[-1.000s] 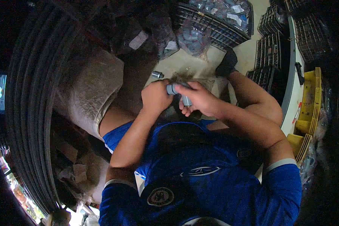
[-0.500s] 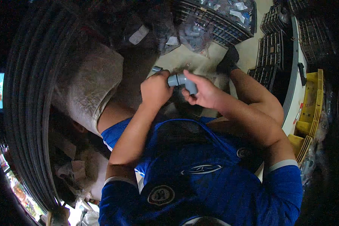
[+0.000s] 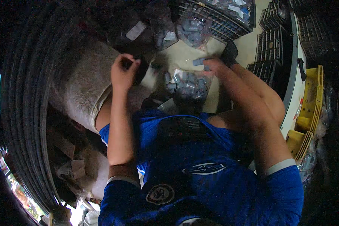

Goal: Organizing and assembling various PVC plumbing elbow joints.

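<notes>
My right hand (image 3: 216, 67), blurred by motion, grips a grey plastic pipe elbow (image 3: 198, 61) at its fingertips, over the floor near my right knee. My left hand (image 3: 123, 71) is raised near my left knee, well apart from the right. Its fingers are curled, thumb and forefinger almost meeting; whether something small sits between them I cannot make out. Between the hands, on the floor, a clear plastic bag (image 3: 190, 86) holds several grey pipe fittings.
Another clear bag of grey fittings (image 3: 192, 30) lies farther off, beside a black crate (image 3: 226, 28) full of bagged parts. More black crates (image 3: 269, 47) stand at the right, along with yellow bins (image 3: 310, 101). Dark ribbed material (image 3: 28, 113) curves down the left side.
My hands have moved apart, the left to the left and the right to the right with the grey elbow. The bag of fittings between them has come into sight.
</notes>
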A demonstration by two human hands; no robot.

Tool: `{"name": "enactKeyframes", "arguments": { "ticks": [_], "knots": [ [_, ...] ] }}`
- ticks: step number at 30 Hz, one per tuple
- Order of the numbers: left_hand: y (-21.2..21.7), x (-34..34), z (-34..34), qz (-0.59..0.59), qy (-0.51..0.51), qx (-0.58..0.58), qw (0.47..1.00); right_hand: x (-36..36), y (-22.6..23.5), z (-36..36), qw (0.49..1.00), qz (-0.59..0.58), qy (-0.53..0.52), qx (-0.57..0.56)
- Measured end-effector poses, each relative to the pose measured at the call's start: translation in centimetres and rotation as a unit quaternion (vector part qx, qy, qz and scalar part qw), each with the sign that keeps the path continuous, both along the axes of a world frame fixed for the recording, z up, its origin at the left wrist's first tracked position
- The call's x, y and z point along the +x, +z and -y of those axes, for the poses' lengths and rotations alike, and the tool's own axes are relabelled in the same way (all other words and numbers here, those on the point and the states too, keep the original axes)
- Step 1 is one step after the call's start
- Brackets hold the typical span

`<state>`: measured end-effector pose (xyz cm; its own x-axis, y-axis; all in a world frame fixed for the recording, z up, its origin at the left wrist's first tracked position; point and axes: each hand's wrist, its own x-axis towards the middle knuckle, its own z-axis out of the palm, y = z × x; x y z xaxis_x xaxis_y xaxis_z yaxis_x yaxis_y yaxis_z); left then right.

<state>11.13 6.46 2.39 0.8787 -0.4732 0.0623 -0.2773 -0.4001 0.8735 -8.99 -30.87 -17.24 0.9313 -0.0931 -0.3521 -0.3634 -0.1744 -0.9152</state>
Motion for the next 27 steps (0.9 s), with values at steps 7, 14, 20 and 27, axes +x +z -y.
{"name": "enactKeyframes", "arguments": {
  "ticks": [7, 14, 20, 27],
  "knots": [
    [-0.4, 1.5, -2.0, 0.020, 0.067, 0.053, 0.996, 1.4, -0.7, -2.3, 0.969, -0.116, -0.198, -0.097],
    [-1.5, 2.4, -2.0, -0.083, -0.023, 0.068, 0.994, 2.8, 3.4, -11.6, 0.793, -0.152, -0.207, -0.553],
    [-4.3, 2.1, 0.4, -0.116, -0.083, 0.148, 0.979, -4.4, -3.8, -7.6, 0.888, -0.228, -0.346, -0.198],
    [-11.0, 1.1, 1.5, -0.170, -0.236, 0.299, 0.909, -7.5, -4.8, -3.5, 0.836, -0.344, -0.342, 0.256]
  ]
}}
